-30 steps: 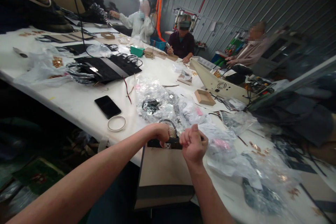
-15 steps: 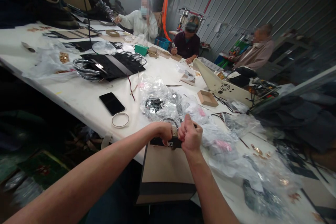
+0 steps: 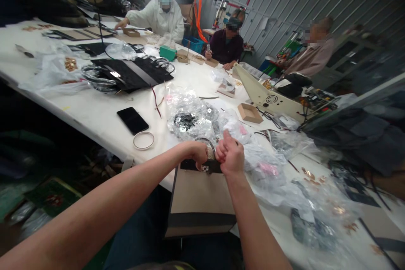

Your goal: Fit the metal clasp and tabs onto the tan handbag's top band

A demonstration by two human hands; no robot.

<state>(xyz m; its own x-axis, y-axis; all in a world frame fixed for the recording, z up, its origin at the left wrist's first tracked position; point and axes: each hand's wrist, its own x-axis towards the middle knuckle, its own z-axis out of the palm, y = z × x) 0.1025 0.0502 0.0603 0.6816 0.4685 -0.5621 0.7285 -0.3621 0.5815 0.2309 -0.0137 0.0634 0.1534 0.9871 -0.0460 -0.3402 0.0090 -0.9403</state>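
Note:
A tan bag with a dark stripe low on its side stands over my lap at the table edge. Its black top band carries a small metal clasp plate, and part of a curved handle rises behind. My left hand is closed on the bag's top edge, fingers curled down beside the plate. Right of it, my right hand forms a fist with the thumb up, against the top band. A small dark bit shows at that fist; what it grips is hidden.
Clear plastic bags of metal parts lie just beyond my hands. A phone and a roll of tape are on the left, near black bags. A cardboard box and a cream machine stand right. Several people work beyond.
My hands stay at the bag's top edge, nearly unmoved. The view has shifted slightly. The person in white across the table has lowered a raised hand and reaches toward a small box.

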